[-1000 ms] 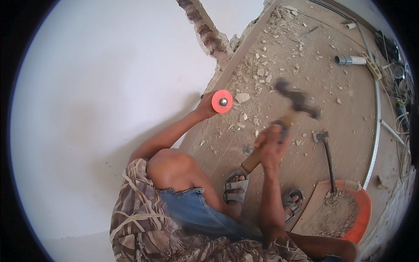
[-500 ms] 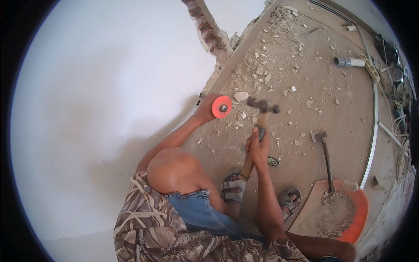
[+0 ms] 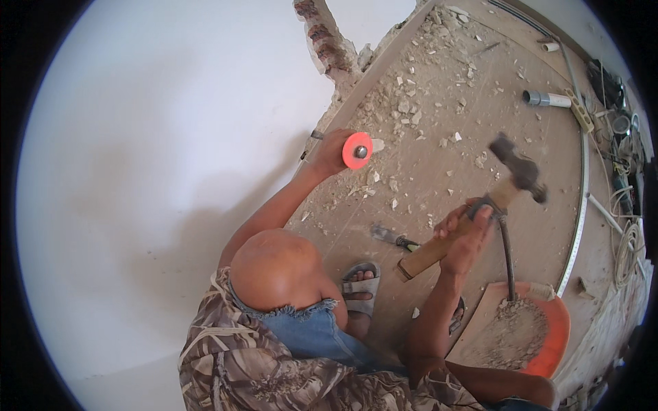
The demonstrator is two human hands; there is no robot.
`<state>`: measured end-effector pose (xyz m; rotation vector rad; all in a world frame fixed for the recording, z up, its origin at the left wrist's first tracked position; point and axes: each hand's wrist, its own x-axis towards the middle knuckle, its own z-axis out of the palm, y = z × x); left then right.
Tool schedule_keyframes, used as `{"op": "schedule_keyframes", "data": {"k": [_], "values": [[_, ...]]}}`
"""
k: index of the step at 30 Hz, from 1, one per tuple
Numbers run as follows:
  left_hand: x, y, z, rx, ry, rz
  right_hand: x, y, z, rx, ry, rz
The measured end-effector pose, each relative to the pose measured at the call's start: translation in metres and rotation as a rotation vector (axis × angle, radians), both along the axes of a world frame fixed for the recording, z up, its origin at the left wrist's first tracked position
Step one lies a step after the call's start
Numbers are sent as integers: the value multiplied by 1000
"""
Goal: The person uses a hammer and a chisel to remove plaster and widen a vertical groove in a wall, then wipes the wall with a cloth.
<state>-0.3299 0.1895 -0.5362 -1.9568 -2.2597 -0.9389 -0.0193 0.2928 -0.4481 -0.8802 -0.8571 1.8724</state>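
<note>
My left hand [image 3: 332, 153] is closed around a cold chisel, beside the foot of the white wall [image 3: 185, 137]. The chisel's round orange guard [image 3: 351, 162] faces up, with the steel striking end in its middle; its tip is hidden. In my right hand [image 3: 466, 240] is a hammer [image 3: 524, 171], gripped by its wooden handle. Its dark head, slightly blurred, is raised to the right, well apart from the chisel. Below it, a flat-bladed hand tool [image 3: 391, 236] lies on the floor near my sandalled foot [image 3: 361, 291].
Rubble [image 3: 404, 103] is strewn along the wall's base, below a chased groove [image 3: 325, 41] showing brick. An orange dustpan [image 3: 558, 335] with debris sits at lower right, a tool handle [image 3: 508, 264] leaning in it. Pipe [image 3: 548, 99], cables [image 3: 627, 253] and a long ruler [image 3: 579, 233] line the right.
My right hand has swung the hammer to the right, away from the chisel. My left hand, still on the chisel, has shifted slightly up and right.
</note>
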Motion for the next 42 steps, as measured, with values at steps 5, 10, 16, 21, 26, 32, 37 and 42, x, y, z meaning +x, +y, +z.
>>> {"op": "schedule_keyframes", "data": {"k": [5, 10, 16, 21, 26, 32, 37, 42], "values": [[-14, -7, 1, -16, -34, 3, -13, -22, 11, -157, 401, -285], [-10, 9, -12, -27, -11, -3, -87, -73, -103, 103, -222, 501], [-3, 0, 4, 24, -26, 10, -44, -31, -59, 26, -222, 213], [-14, -4, 5, -1, -112, 59, -22, -4, 24, 93, 591, -240], [-18, 19, 1, -14, -144, -4, -86, -64, -110, 550, -383, 222], [-32, -18, -8, 37, -87, 14, -64, -41, -45, 87, -172, 367], [-24, -9, 5, -2, -306, 78, -47, -15, 4, 250, 464, -11], [-48, -8, -6, 99, -294, 54, -104, -68, -129, 595, -344, 379]]}}
